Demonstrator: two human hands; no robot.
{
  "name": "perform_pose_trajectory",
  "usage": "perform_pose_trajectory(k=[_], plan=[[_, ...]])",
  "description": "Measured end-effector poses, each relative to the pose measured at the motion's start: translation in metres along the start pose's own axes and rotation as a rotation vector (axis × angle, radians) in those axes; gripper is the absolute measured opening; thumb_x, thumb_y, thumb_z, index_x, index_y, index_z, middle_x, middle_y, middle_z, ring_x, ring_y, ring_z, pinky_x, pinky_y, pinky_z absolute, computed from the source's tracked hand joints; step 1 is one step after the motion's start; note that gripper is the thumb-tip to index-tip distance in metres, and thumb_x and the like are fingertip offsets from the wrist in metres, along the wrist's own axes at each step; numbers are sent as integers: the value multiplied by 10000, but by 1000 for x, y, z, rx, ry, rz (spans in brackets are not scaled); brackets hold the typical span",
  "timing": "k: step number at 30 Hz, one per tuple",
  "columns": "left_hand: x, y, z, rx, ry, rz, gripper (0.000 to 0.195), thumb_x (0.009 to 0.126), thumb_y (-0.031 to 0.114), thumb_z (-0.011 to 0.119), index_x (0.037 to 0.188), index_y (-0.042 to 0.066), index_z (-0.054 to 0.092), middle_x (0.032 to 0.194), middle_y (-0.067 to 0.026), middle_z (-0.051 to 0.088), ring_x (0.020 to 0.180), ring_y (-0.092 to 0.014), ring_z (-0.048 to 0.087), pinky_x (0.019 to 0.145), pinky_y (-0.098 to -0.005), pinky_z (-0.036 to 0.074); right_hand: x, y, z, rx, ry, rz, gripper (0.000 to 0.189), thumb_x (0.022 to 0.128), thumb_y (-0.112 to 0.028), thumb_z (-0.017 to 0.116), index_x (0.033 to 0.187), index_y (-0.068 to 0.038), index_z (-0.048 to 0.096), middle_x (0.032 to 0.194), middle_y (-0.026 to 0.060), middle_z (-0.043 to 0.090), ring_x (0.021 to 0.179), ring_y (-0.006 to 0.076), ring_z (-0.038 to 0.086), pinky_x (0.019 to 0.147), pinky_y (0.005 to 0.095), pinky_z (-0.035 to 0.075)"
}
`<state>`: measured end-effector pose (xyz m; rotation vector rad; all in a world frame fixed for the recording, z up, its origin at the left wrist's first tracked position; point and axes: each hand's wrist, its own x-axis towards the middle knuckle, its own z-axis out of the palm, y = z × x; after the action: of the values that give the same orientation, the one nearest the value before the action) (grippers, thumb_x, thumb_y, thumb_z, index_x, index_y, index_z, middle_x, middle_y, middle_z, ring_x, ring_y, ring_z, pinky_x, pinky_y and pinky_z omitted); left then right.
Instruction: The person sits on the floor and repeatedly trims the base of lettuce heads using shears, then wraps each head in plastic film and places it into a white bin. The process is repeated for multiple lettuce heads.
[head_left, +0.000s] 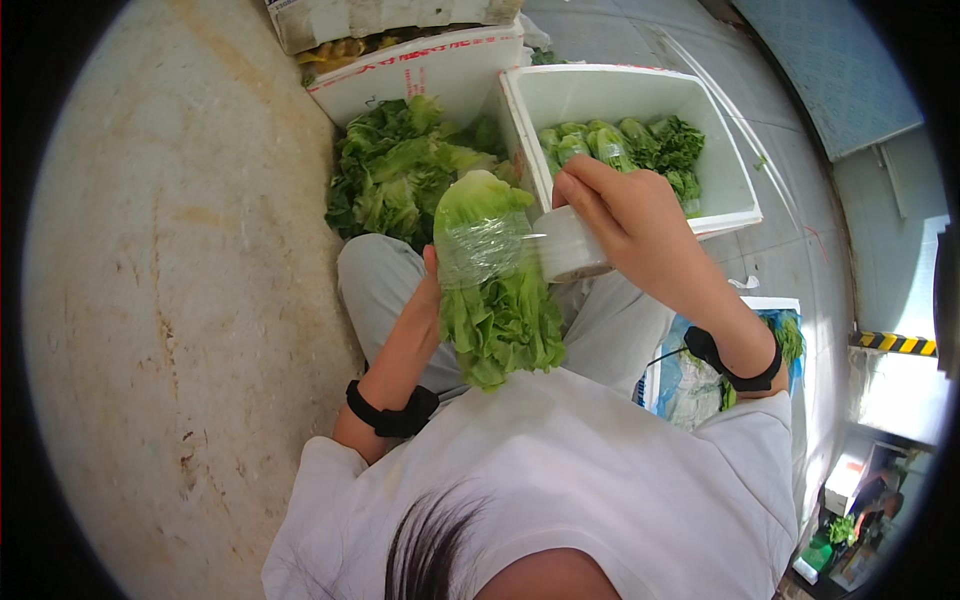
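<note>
A head of green leafy lettuce (502, 322) is held up before my chest, its pale stem end pointing away from me. Clear plastic film (482, 249) wraps around its middle. My left hand (430, 281) grips it from the left and underneath, with most fingers hidden behind the leaves. In my right hand (619, 206) is a roll of clear film (568, 244), just right of the lettuce. A narrow stretched strand of film joins the roll to the wrapped band.
Loose lettuce leaves (405, 169) lie in a heap beyond my knees. A white foam box (626, 90) holds several wrapped bundles of greens (611, 146). Another box with greens (787, 337) stands at my right. A stained wall (187, 262) runs close along my left.
</note>
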<state>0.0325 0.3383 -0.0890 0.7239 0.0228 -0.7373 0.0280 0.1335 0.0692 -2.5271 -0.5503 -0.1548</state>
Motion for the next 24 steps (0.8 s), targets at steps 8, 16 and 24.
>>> perform_pose_trajectory(k=[8,16,24], plan=[[-4,9,44,-584,-708,73,1359,398,856,597,1351,-55,265,1263,-211,436,1123,-359,495,936,-433,460,0,-14,3,-373,176,-107,133,890,-185,542,817,-89,489,464,106,446,422,308,486,404,415,343],[-31,43,73,-238,-303,-8,1313,535,852,534,1390,-74,164,1408,-282,267,1266,-366,364,962,-393,443,11,-15,8,-473,228,-40,160,882,-198,553,793,-94,470,444,90,452,403,304,484,393,403,347],[-28,38,79,-796,-657,13,1214,639,865,390,1403,-59,193,1432,-268,240,1328,-340,283,1072,-369,299,16,-12,28,-179,203,98,135,857,-201,554,873,-92,475,501,100,507,484,320,543,448,421,392]])
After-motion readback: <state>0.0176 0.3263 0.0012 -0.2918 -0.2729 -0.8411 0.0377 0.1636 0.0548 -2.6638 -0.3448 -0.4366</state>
